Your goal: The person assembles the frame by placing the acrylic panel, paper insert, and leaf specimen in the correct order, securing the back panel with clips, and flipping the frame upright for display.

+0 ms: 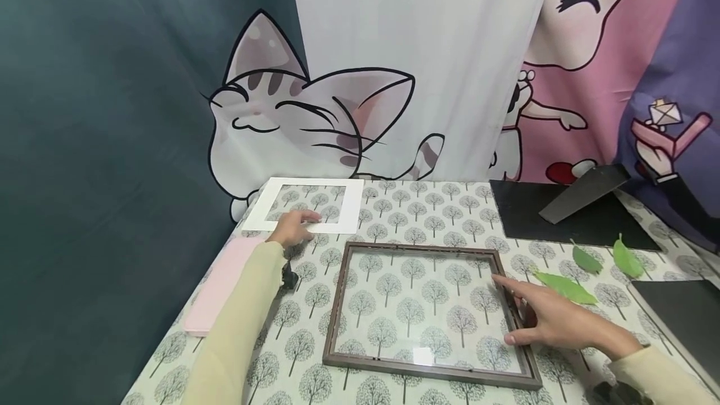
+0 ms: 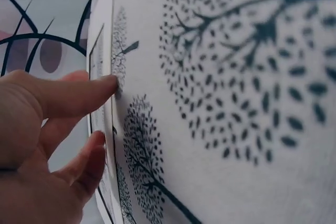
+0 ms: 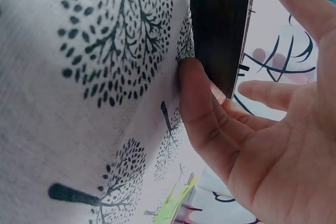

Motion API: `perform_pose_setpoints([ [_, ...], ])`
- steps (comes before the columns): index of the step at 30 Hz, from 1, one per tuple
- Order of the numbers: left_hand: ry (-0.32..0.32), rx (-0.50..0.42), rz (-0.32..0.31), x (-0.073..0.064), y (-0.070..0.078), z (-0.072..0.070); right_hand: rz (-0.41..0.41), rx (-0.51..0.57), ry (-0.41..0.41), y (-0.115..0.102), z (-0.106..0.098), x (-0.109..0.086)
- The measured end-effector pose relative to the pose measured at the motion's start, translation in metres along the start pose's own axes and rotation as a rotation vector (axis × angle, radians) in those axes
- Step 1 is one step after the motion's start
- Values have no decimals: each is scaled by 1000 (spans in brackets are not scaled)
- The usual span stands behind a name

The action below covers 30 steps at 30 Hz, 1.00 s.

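Observation:
A white picture mat [image 1: 351,205] with a rectangular window lies at the back left of the table. My left hand [image 1: 292,228] reaches over its near edge. In the left wrist view, the thumb points to the tabletop beside the mat's edge and the other fingers bend over the mat. A brown picture frame [image 1: 427,375] with a clear pane [image 1: 413,305] lies flat in front of me. My right hand [image 1: 554,317] is spread at the frame's right side. The right wrist view has a fingertip right by the frame's dark outer side [image 3: 218,19].
A pink pad [image 1: 227,283] lies at the left edge. Right of the frame are several green leaves [image 1: 565,286]. A black backing board [image 1: 523,205] with a raised stand flap [image 1: 585,192] lies at the back right, and another dark panel [image 1: 686,311] nearer. A printed curtain [image 1: 422,36] hangs behind.

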<state>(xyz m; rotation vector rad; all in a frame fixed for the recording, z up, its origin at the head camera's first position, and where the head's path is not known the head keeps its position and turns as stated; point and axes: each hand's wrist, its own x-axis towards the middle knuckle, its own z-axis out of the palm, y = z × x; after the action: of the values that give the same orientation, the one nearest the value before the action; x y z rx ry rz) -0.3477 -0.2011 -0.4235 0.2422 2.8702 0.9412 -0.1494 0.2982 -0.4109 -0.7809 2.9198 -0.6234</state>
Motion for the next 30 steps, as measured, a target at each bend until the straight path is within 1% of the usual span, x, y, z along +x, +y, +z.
perform_pose_setpoints([
  [3, 43, 47, 18, 2, 0, 1, 1, 10, -8, 1, 0, 0],
  [5, 57, 80, 33, 4, 2, 0, 2, 12, -8, 1, -1, 1],
  [9, 32, 122, 58, 4, 7, -2, -11, 4, 3, 2, -2, 1],
  [12, -3, 130, 115, 3, 12, -4, -19, 16, 4, 2, -5, 2],
  [14, -22, 141, 174, 3, 17, -4, -8, 13, 3, 2, -8, 3],
  [16, -37, 155, 237, 2, 23, -4, 20, 19, -6, 2, -11, 4],
  [20, -58, 173, 325, -2, 40, 0, 86, 54, -20, 0, -15, 8],
  [22, -66, 150, 351, -5, 52, 3, 104, 76, -14, 0, -16, 12],
  [24, -72, 120, 376, -8, 64, 9, 101, 79, 5, -1, -17, 18],
  [26, -78, 85, 395, -11, 78, 16, 105, 51, 32, -3, -18, 25],
  [30, -101, 109, 450, -20, 104, 33, 139, 4, 76, -7, -21, 40],
])
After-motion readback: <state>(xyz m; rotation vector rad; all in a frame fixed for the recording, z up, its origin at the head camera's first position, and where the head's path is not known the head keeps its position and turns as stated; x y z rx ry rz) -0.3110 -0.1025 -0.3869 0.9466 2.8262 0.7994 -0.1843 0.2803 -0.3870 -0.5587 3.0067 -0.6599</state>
